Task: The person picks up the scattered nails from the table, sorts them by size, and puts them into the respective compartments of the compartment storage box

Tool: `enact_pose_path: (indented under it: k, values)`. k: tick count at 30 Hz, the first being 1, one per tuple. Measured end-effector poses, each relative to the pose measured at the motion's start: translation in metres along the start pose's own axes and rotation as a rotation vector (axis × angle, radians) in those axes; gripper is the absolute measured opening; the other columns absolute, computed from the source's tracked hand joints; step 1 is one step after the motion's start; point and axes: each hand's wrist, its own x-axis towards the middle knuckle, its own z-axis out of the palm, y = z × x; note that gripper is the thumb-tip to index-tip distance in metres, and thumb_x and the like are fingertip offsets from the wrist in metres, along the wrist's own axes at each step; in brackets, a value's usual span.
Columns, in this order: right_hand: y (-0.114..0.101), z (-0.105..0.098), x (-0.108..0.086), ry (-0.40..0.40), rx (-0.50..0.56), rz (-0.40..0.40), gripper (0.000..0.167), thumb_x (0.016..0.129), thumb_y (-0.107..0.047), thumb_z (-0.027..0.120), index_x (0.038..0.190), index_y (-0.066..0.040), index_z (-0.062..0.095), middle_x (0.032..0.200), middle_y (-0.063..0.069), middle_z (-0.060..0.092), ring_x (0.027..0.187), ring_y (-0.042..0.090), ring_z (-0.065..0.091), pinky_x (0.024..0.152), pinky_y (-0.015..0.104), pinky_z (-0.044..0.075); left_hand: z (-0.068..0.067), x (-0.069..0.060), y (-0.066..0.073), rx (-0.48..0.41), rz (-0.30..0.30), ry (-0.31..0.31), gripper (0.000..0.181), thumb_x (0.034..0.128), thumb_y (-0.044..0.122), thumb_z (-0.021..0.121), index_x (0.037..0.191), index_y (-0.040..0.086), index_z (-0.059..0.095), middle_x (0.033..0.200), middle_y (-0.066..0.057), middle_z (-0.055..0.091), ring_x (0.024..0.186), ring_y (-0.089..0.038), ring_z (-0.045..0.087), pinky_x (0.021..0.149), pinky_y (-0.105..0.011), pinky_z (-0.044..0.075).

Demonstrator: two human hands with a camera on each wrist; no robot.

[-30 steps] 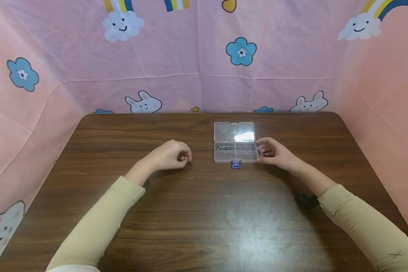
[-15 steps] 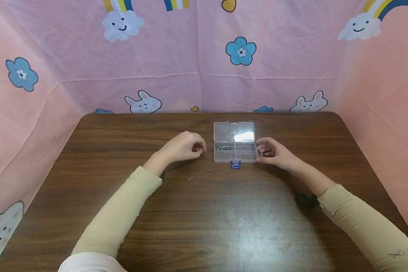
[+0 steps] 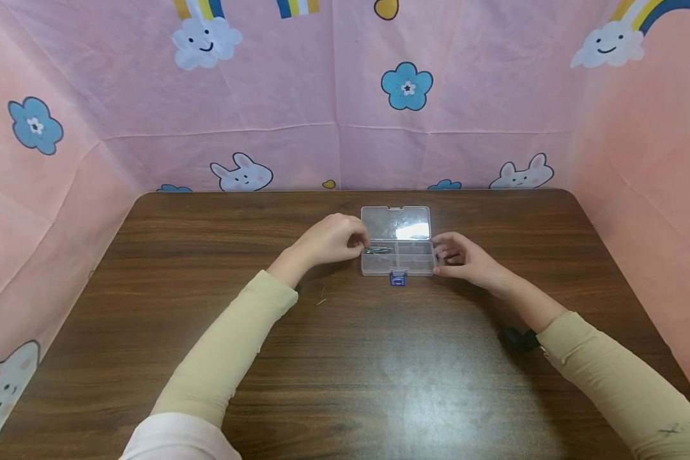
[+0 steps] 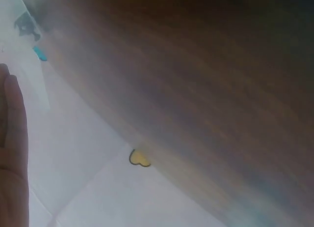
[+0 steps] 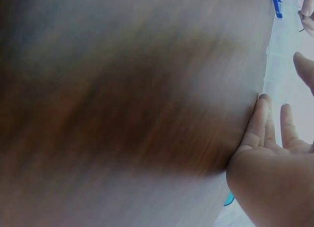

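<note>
A clear plastic compartment box (image 3: pixel 416 263) stands on the table, its lid (image 3: pixel 385 222) laid back. Thin dark metal nails (image 3: pixel 378 250) lie in its back left compartment. My left hand (image 3: pixel 330 239) is at the box's left edge, thumb and fingertips together over that compartment. Between the left fingertips (image 5: pixel 307 20), a small dark sliver of a nail shows in the right wrist view; most of it is hidden. My right hand (image 3: pixel 466 260) holds the box's right end, thumb by the front corner and fingers by the back corner. The left wrist view shows only part of the left hand (image 4: pixel 13 148).
Two thin nails (image 3: pixel 321 300) lie on the brown wooden table (image 3: pixel 345 370), left of and in front of the box. A blue latch (image 3: pixel 398 278) hangs from the box's front. Pink patterned cloth (image 3: pixel 299 76) borders the table at the back and sides.
My left hand has moved right and slightly back, from above the loose nails to the box's left edge. The right hand and the box have stayed in place.
</note>
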Motion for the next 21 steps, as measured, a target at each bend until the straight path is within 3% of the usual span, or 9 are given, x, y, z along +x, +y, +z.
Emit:
enact_pose_path:
  k: [13,21]
  values:
    - [-0.002,0.000,-0.001,0.000,0.003,0.016,0.060,0.098,-0.005,0.073,0.151,0.000,0.045,0.139,0.024,0.056,0.129,0.034,0.053,0.104,0.020,0.044,0.009,0.010,0.015,0.034,0.025,-0.104,0.014,0.0945,0.001,0.069,0.096,0.009,0.081,0.095,-0.002,0.078,0.083,-0.014,0.064,0.080,-0.030,0.056]
    - [-0.001,0.001,0.000,0.004,0.002,0.006,0.059,0.098,-0.003,0.072,0.151,0.001,0.045,0.138,0.025,0.057,0.127,0.032,0.053,0.102,0.017,0.044,0.011,0.010,0.015,0.067,0.063,-0.102,0.014,0.0941,0.002,0.072,0.095,0.011,0.082,0.095,0.000,0.079,0.085,-0.013,0.066,0.085,-0.031,0.058]
